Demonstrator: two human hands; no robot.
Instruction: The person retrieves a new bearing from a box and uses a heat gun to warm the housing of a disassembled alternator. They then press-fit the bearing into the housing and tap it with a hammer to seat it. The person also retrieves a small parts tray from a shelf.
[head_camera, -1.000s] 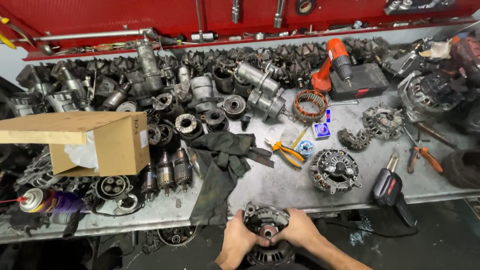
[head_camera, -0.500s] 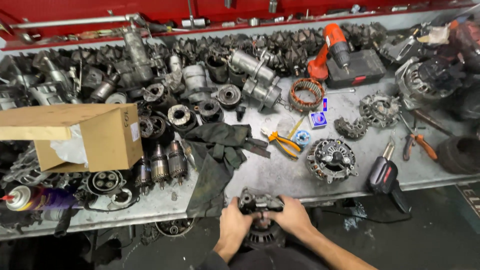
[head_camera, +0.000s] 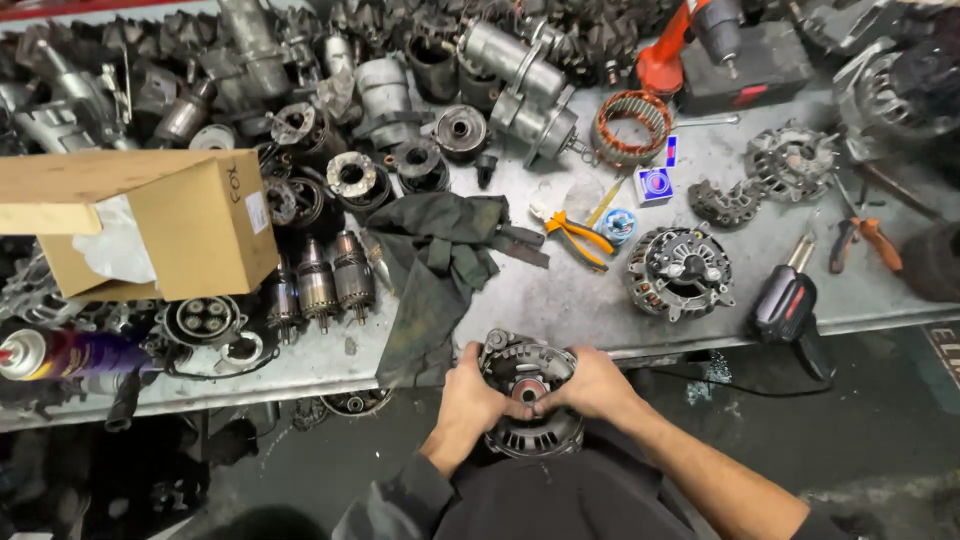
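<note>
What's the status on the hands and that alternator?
Both hands, left and right, grip the alternator at the bench edge. Dark rag lies just ahead.

Dull cast metal is seen on the alternator (head_camera: 528, 395), grimy and rough. Beside it, the rag (head_camera: 440, 265) is shown as matt, creased cloth. Left of the rag, plain brown cardboard is shown on the box (head_camera: 190, 225).

Both hands are bare — no gloves, rings or watch that I can make out. The left hand (head_camera: 472, 395) comes out of a dark grey sleeve, bunched and creased at the forearm. The right hand (head_camera: 592, 385) leads to a forearm left uncovered, its sleeve ending higher up. Below them — a dark, plain garment across the lap, with soft folds.
</note>
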